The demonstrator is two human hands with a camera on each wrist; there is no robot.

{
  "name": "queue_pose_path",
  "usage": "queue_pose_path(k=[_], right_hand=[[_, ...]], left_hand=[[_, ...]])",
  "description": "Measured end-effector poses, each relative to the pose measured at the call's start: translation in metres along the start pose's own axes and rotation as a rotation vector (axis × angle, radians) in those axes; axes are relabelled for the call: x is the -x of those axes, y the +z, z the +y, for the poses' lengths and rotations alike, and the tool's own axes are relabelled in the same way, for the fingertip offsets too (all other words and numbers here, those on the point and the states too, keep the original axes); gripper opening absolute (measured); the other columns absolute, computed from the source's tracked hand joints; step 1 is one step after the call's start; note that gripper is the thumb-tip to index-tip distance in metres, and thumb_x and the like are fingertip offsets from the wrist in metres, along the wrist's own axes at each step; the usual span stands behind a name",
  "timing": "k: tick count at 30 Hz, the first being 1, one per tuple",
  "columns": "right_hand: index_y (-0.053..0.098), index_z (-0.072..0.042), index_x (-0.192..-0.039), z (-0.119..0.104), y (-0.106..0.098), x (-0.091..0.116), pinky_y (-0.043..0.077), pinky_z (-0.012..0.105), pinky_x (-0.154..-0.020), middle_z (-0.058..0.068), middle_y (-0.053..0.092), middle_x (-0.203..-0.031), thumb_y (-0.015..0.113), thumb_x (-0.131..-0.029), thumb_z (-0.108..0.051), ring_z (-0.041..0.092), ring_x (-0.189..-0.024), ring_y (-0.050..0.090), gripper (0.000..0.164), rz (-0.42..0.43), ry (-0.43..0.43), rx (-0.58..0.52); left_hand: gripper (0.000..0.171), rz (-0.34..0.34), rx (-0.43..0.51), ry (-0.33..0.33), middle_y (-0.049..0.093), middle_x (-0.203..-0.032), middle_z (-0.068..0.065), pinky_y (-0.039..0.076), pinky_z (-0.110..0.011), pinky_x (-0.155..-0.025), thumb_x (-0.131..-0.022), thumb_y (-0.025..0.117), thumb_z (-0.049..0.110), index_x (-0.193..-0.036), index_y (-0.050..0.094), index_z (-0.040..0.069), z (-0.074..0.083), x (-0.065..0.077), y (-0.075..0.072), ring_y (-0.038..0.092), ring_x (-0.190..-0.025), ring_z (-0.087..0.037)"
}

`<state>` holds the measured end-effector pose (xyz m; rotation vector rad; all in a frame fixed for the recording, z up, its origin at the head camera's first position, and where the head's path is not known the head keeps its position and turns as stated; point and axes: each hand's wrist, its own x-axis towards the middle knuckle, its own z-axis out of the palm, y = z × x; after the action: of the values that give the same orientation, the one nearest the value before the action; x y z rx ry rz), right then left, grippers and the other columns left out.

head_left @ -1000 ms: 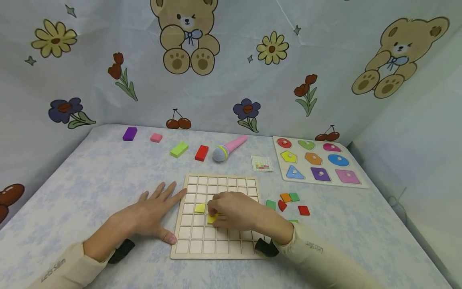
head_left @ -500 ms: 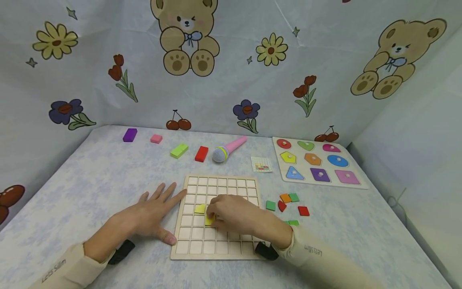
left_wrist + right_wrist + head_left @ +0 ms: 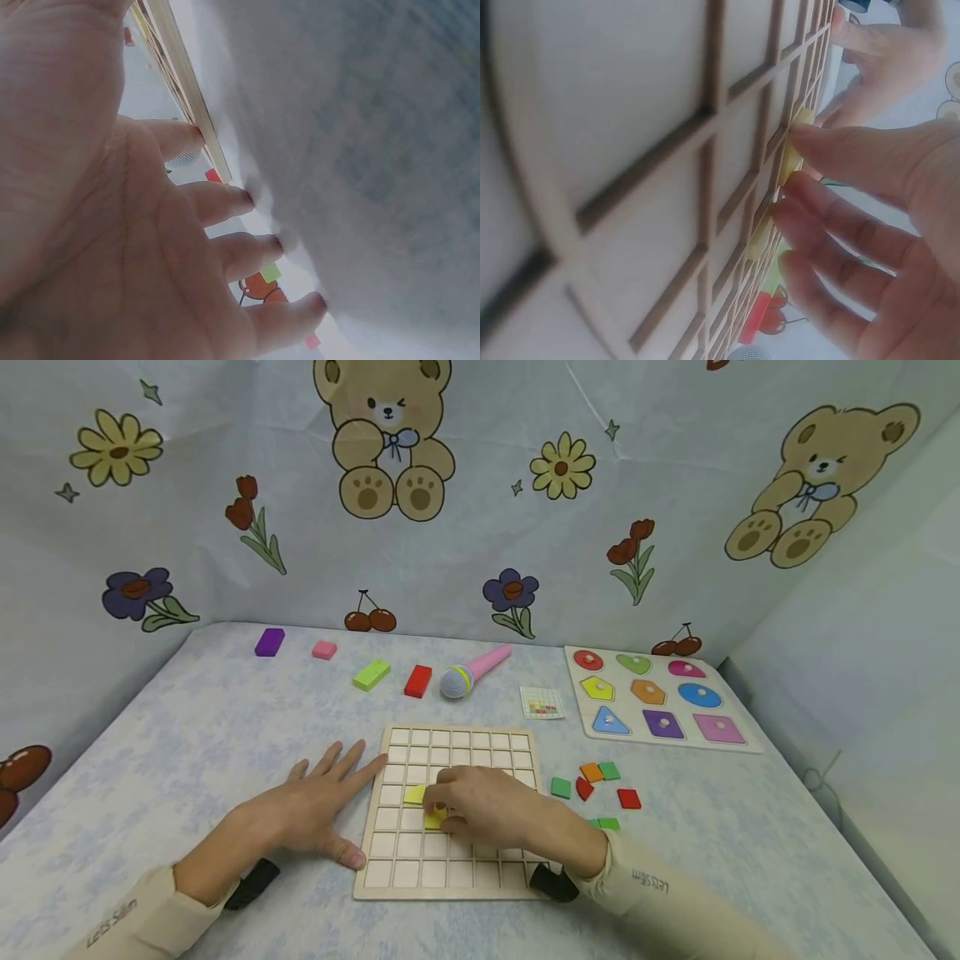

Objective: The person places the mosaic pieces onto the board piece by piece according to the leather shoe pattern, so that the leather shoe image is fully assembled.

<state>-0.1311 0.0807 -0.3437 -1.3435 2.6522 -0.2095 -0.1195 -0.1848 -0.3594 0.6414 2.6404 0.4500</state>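
A wooden grid board [image 3: 408, 873] lies on the table between my hands. My left hand [image 3: 303, 810] rests beside it with spread fingers, its index finger and thumb at the board's left edge. Over the middle of the grid, my right hand [image 3: 487, 806] pinches a yellow tile [image 3: 432, 819] between thumb and fingers. In the right wrist view that tile [image 3: 791, 154] stands tilted against the grid bars. Another yellow tile [image 3: 413, 794] sits in a cell just up and left; the right fingers partly cover it.
Several green, orange and red tiles [image 3: 561, 787] lie right of the board. Behind it are a pink toy microphone [image 3: 476, 669], a small pattern card [image 3: 542, 702] and coloured blocks [image 3: 372, 674]. A shape puzzle board [image 3: 720, 746] lies at the back right.
My right hand has shifted slightly left over the grid with the yellow tile, coming closer to the other yellow tile. My left hand has stayed in place.
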Motion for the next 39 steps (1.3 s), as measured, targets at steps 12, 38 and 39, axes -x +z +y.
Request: queue_pose_path(k=[12,38,39], right_hand=[[0.073,-0.022,-0.093,0.005,0.001,0.005,0.05,0.019,-0.077,-0.011,0.065,-0.095,0.073,-0.093,-0.018,0.003,-0.087,0.057,0.004,0.037,-0.069,0.028],[0.072,-0.016,-0.119,0.157,-0.025,0.115,0.053,0.051,-0.095,0.005,0.068,-0.119,0.08,-0.087,-0.029,0.03,-0.114,0.059,0.036,0.068,0.488,-0.398],[0.072,-0.017,-0.12,0.16,-0.025,0.118,0.052,0.051,-0.096,0.005,0.067,-0.121,0.08,-0.086,-0.031,0.03,-0.115,0.059,0.037,0.059,0.493,-0.419]], left_hand=[[0.131,-0.004,-0.004,-0.005,0.006,-0.167,-0.024,0.009,-0.08,-0.108,-0.06,0.079,0.071,-0.162,0.017,0.018,0.0,-0.001,-0.001,0.002,-0.151,-0.053],[0.13,-0.011,0.018,-0.018,0.006,-0.167,-0.023,0.008,-0.081,-0.108,-0.061,0.082,0.066,-0.162,0.017,0.017,0.005,0.002,0.001,0.001,-0.151,-0.052],[0.129,-0.013,0.021,-0.016,0.006,-0.167,-0.023,0.008,-0.081,-0.108,-0.062,0.082,0.066,-0.162,0.017,0.017,0.004,0.003,0.001,0.001,-0.151,-0.052]])
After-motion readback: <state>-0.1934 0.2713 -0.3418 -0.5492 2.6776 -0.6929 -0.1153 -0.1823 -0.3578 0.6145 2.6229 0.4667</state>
